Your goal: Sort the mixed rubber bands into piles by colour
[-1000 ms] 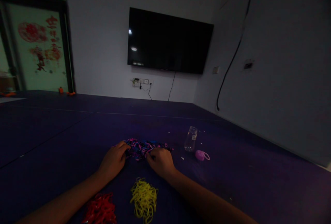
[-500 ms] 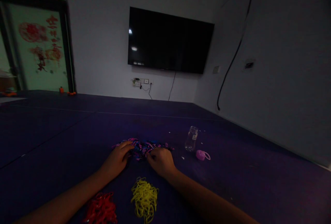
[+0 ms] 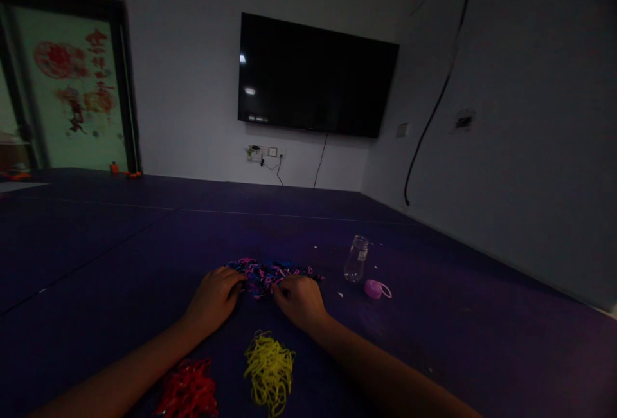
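A loose heap of thin pink, blue and black rubber bands (image 3: 260,276) lies on the dark purple surface. At its left edge my left hand (image 3: 215,292) is closed, fingers curled down onto the bands. My right hand (image 3: 299,299) presses in from the front right, thumb and fingers pinched among the bands. The exact bands in each grip are hidden by the fingers and the dim light. Closer to me, between my forearms, sit a pile of yellow rubber bands (image 3: 270,372) and a pile of red bands (image 3: 189,391), the red one beside my left forearm.
A clear glass bottle (image 3: 355,260) without its cap stands right of the heap. Beside it lies a pink cap (image 3: 374,289) with a loop. Small white scraps (image 3: 340,294) dot the surface. A black cable (image 3: 424,132) hangs down the right wall; a television (image 3: 315,77) hangs behind.
My left hand has drawn slightly left and its fingers have curled in more, uncovering part of the heap. My right hand stays almost where it was.
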Tool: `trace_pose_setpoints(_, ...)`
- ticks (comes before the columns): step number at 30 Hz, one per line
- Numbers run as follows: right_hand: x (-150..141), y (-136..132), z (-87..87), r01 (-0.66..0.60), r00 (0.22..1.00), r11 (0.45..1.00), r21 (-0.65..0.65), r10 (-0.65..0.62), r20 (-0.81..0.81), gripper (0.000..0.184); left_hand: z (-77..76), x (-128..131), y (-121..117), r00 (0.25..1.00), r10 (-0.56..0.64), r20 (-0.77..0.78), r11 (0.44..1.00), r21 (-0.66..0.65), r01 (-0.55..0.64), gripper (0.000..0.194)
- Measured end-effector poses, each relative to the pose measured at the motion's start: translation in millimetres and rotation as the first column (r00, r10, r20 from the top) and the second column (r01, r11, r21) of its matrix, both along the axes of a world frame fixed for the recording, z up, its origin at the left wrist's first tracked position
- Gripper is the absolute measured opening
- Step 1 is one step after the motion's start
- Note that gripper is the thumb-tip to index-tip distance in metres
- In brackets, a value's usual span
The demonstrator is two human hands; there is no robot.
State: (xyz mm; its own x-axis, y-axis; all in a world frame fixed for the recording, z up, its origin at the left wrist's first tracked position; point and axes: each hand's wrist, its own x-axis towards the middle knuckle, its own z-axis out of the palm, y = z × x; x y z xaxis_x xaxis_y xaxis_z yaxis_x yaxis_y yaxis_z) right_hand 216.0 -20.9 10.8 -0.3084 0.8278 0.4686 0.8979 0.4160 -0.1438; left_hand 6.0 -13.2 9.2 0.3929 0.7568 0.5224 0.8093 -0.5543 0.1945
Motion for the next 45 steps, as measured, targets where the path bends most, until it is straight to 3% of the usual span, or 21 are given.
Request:
trace_pose_setpoints(10, -0.8, 0.8, -0.3, 0.01, 1.0, 1.0, -0.025, -0.01, 0.008, 0.031, 0.6, 1.0, 0.7, 0.998, -0.027, -0.065, 0.999, -0.033, 0.025, 0.023)
trace_pose_setpoints(18, -0.9, -0.2, 0.6, 0.007, 1.0, 1.0, -0.017, -0.007, -0.009, 0.029, -1.1, 0.3, 1.0, 0.989, -0.151, 0.004, 0.987, 0.051, 0.15, 0.032)
trace_pose_setpoints(29, -0.4, 2.3, -1.8, -0.019, 0.998, 1.0, 0.0, 0.019, -0.052, 0.021, -7.9, -0.8, 3.7, 0.946, -0.322, -0.049, 0.94, 0.102, 0.325, 0.049)
trace_pose_setpoints(45, 0.8, 6.0, -1.7, -0.061, 0.995, 0.997, -0.044, 0.057, -0.084, 0.017, -7.8, 0.2, 2.6, 0.93, -0.346, -0.124, 0.932, 0.073, 0.356, 0.052)
